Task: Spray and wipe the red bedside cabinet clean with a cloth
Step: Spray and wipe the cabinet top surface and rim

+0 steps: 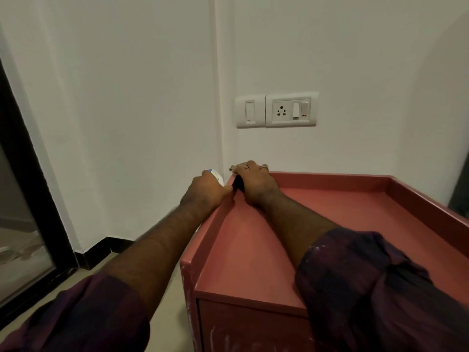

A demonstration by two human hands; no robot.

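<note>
The red bedside cabinet point(330, 212) stands against the wall, its top sunk inside a raised rim. My right hand point(253, 184) lies over the rim's far left corner and presses a cloth point(234, 167) there; only a small brownish edge of it shows past my fingers. My left hand point(205, 191) is just left of that corner, outside the cabinet, and grips a white spray bottle point(215, 175) with a blue mark. Most of the bottle is hidden behind the hand.
A white wall rises right behind the cabinet, with a switch and socket plate point(276, 110) above the corner. A dark door frame point(33, 174) stands at the left, with black skirting point(101, 250) and beige floor beside the cabinet.
</note>
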